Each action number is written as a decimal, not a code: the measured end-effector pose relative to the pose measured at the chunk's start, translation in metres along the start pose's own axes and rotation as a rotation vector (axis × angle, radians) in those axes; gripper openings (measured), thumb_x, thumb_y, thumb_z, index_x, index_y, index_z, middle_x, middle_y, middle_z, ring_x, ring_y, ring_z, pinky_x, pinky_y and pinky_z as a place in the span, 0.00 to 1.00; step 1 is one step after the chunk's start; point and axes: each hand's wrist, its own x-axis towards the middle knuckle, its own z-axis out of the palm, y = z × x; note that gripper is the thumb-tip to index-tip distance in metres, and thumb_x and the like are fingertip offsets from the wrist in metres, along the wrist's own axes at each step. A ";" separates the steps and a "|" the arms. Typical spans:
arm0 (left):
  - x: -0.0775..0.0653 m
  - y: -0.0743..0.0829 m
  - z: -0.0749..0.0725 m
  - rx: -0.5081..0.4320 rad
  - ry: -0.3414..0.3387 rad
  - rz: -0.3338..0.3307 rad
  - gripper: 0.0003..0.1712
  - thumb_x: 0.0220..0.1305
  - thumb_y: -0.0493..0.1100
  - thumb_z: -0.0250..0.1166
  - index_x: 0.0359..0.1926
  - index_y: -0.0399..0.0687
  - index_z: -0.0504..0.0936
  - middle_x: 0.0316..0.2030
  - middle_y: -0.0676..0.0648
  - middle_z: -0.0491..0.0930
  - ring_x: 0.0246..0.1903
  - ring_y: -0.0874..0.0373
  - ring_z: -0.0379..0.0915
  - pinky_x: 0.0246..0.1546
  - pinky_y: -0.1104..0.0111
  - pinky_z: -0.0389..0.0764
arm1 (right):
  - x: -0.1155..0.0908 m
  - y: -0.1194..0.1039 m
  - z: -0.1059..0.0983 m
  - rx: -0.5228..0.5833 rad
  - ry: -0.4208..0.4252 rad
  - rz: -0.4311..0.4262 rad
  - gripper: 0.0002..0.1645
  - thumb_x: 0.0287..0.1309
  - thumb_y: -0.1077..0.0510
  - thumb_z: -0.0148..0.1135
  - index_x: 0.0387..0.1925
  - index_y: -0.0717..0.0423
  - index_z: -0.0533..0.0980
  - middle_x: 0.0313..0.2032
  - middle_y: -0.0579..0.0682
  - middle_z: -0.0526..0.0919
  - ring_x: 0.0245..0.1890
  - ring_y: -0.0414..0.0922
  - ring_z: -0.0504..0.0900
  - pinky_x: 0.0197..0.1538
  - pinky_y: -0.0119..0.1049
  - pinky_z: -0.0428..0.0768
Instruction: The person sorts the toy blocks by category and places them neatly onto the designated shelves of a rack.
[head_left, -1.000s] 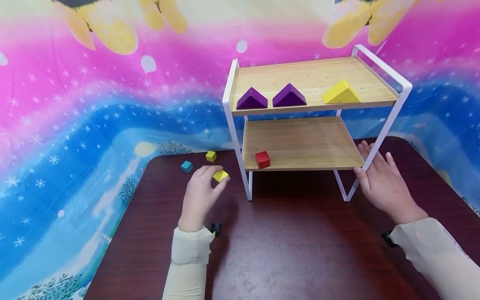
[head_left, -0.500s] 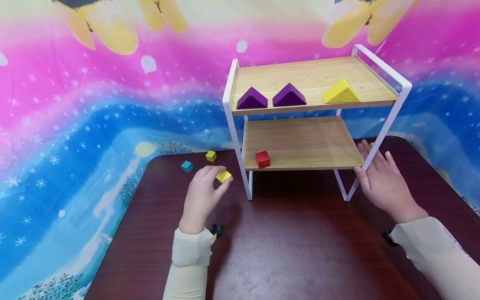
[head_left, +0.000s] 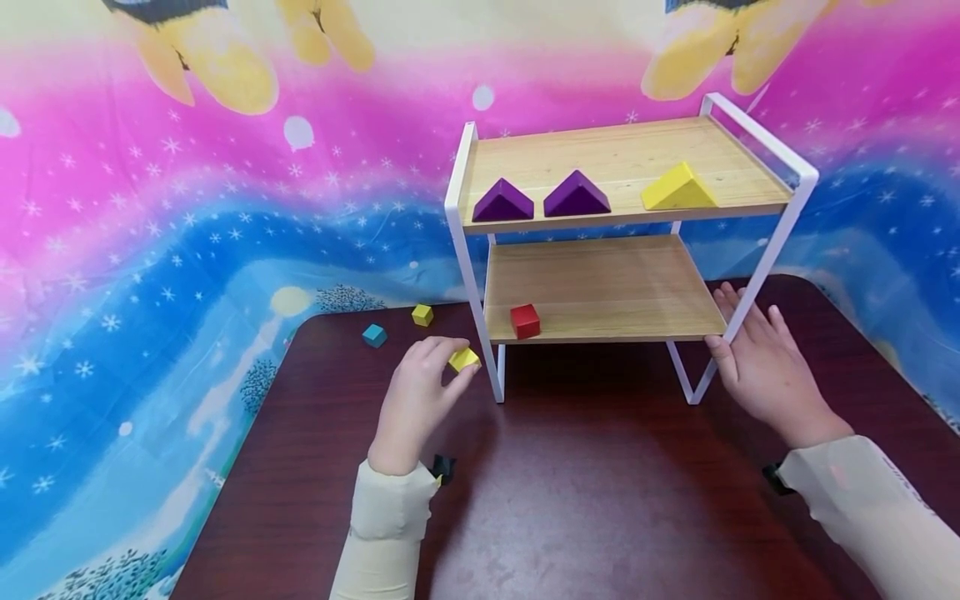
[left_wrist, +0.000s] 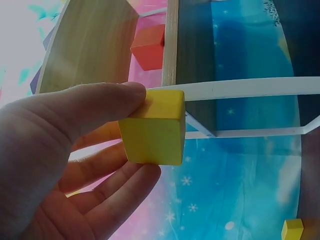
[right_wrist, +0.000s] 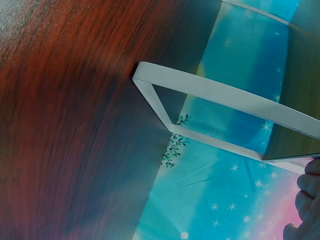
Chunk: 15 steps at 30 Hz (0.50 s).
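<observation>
My left hand (head_left: 422, 402) pinches a yellow cube (left_wrist: 154, 132) between thumb and fingertips, just left of the rack's front left leg. On the two-tier shelf rack (head_left: 600, 287), a red cube (head_left: 526, 321) sits at the front left of the lower board. Along the front edge of the upper board stand two purple triangular blocks (head_left: 577, 194) and a yellow triangular block (head_left: 680, 187). My right hand (head_left: 772, 379) rests against the rack's right side with fingers extended, its thumb by the lower board's corner. Only some of its fingers show in the right wrist view.
Behind my left hand, a teal cube (head_left: 374, 336) and a second yellow cube (head_left: 422, 315) lie on the dark wood table (head_left: 585, 500) near its back edge. A patterned cloth backdrop (head_left: 187, 250) hangs behind the table. White metal legs (right_wrist: 200, 87) frame the rack.
My left hand has moved slightly right with the yellow cube, closer to the rack's left leg. The right hand keeps its place at the rack's side.
</observation>
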 end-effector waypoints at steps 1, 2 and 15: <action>0.000 0.001 0.000 -0.001 0.003 0.002 0.19 0.57 0.42 0.78 0.49 0.42 0.87 0.46 0.43 0.86 0.47 0.49 0.80 0.52 0.59 0.83 | 0.000 0.000 0.000 -0.001 0.000 -0.001 0.41 0.80 0.42 0.35 0.80 0.60 0.41 0.79 0.64 0.45 0.79 0.57 0.38 0.76 0.53 0.25; 0.000 0.001 0.000 -0.001 0.006 0.005 0.19 0.57 0.41 0.78 0.49 0.42 0.87 0.46 0.44 0.86 0.47 0.49 0.80 0.52 0.59 0.83 | 0.000 0.000 0.000 -0.001 0.000 -0.001 0.41 0.80 0.42 0.35 0.80 0.60 0.41 0.79 0.64 0.44 0.80 0.57 0.38 0.76 0.53 0.25; -0.001 0.015 -0.002 -0.009 -0.004 0.053 0.21 0.56 0.42 0.79 0.51 0.42 0.87 0.47 0.45 0.85 0.46 0.52 0.80 0.50 0.63 0.84 | -0.001 -0.001 0.000 0.007 -0.018 0.015 0.41 0.80 0.42 0.35 0.80 0.58 0.38 0.79 0.62 0.41 0.79 0.58 0.36 0.76 0.53 0.24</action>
